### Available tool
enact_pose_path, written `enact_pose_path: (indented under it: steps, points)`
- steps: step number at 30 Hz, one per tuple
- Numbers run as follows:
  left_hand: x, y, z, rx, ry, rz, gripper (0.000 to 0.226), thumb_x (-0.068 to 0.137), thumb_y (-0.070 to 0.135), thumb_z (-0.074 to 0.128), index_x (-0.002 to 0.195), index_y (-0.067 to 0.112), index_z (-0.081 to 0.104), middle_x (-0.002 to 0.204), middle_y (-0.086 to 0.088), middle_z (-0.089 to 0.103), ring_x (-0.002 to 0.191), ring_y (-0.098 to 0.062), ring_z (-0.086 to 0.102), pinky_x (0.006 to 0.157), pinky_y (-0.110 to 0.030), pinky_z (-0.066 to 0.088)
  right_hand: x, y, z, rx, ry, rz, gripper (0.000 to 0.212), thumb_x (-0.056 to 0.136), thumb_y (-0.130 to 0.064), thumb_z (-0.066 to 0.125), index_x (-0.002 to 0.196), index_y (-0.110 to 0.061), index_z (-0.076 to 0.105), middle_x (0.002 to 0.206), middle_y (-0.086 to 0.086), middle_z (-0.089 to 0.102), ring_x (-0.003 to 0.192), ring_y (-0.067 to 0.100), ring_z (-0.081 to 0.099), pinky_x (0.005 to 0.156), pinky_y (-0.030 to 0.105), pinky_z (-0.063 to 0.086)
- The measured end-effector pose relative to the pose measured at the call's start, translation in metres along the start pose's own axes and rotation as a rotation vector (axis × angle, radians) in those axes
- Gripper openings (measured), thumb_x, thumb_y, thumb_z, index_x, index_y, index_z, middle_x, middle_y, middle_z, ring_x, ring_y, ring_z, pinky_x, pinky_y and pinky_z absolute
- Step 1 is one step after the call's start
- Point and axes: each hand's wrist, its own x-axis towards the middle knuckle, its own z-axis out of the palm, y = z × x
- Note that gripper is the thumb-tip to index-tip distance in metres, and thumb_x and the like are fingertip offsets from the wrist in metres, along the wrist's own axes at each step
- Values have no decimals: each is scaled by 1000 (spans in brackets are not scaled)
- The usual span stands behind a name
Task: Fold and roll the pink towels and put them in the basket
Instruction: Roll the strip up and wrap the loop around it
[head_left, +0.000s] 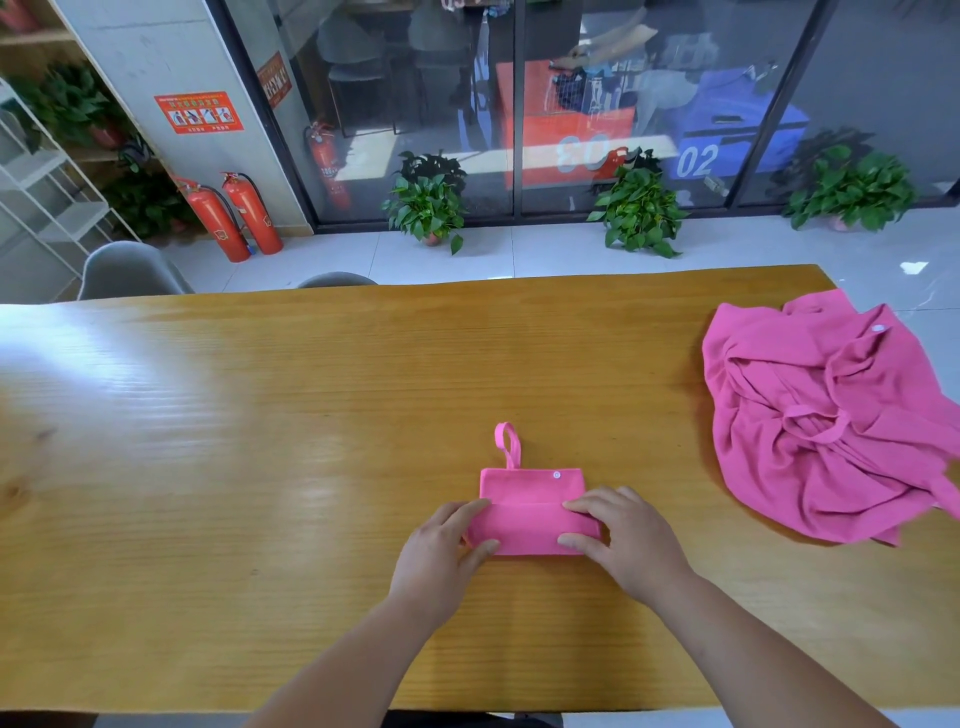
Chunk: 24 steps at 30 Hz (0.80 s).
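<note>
Here, the left hand and right hand each pinch one end of the folded towel, thumb at the near edge and fingers on the flap (nothing else is held). It lies on the desk between them, long axis left to right, so rolling would probably run forward toward its loop. Farther right lies a crumpled pink heap, nearer the right hand. No basket is in view.

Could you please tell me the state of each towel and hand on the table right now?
folded towel: folded small, flat on the table, near part turned over, loop pointing away.
towel heap: unfolded, crumpled at the table's right end.
left hand: holds the folded towel's left edge.
right hand: holds its right edge.
</note>
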Motion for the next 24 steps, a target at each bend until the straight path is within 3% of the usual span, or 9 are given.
enact_pose_path:
  steps: [4, 7, 10, 11, 13, 15, 17, 20, 24]
  points:
    - [11, -4, -7, 5, -126, -40, 60, 98, 74, 48, 151, 44, 50, 115, 21, 56, 109, -7, 50, 93, -27, 46, 2, 6, -3, 12, -100, 33, 68, 88, -89, 44, 131, -44, 70, 115, -32, 63, 102, 1, 44, 87, 25, 46]
    - [20, -2, -13, 40, -172, -92, 60, 97, 75, 49, 149, 43, 54, 116, 11, 54, 116, -15, 47, 100, -35, 45, 1, 3, 0, -28, -19, 17, 60, 92, -83, 46, 128, -43, 72, 115, -30, 63, 105, 2, 45, 89, 25, 45]
    - [29, 6, -17, 69, -148, -150, 56, 97, 72, 54, 144, 42, 58, 118, 8, 50, 120, -17, 45, 102, -38, 46, 1, -11, 7, -80, 253, -105, 26, 97, -48, 72, 118, -33, 76, 110, -21, 64, 103, 9, 52, 89, 28, 51]
    - [31, 8, -17, 64, -126, -170, 54, 96, 72, 56, 141, 43, 60, 117, 8, 50, 119, -17, 46, 101, -37, 47, 1, -18, 11, -125, 303, -185, 17, 97, -31, 74, 115, -30, 75, 109, -16, 65, 101, 12, 55, 87, 32, 54]
    - [32, 12, -17, 57, -71, -199, 49, 94, 71, 60, 134, 42, 62, 114, 10, 50, 115, -15, 49, 99, -37, 50, -1, -30, 23, -218, 296, -310, 25, 96, -13, 62, 115, -26, 71, 110, -8, 65, 105, 21, 60, 85, 38, 55]
    - [31, 16, -16, 75, -11, -211, 45, 92, 72, 62, 127, 42, 62, 110, 12, 51, 112, -13, 51, 96, -38, 52, -6, -36, 34, -308, 270, -345, 32, 94, -10, 61, 121, -24, 69, 117, -3, 65, 116, 27, 62, 91, 39, 53]
    - [29, 19, -14, 98, 53, -225, 44, 92, 74, 59, 121, 42, 62, 106, 14, 51, 108, -12, 53, 93, -38, 52, -10, -38, 36, -316, 258, -297, 39, 92, -12, 72, 128, -25, 67, 125, -2, 63, 124, 27, 59, 98, 40, 51]
    - [28, 25, -9, 77, 99, -280, 49, 94, 77, 53, 123, 38, 61, 108, 13, 54, 105, -13, 56, 91, -39, 53, -5, -38, 28, -279, 249, -223, 40, 92, -21, 79, 129, -30, 70, 127, -5, 64, 122, 21, 59, 99, 39, 52]
    - [25, 32, -6, -90, 99, -423, 60, 92, 77, 55, 130, 30, 56, 109, 11, 55, 97, -13, 60, 83, -39, 56, 11, -43, 22, -245, 210, -101, 31, 101, -30, 65, 130, -39, 70, 123, -16, 61, 115, 14, 57, 98, 36, 50]
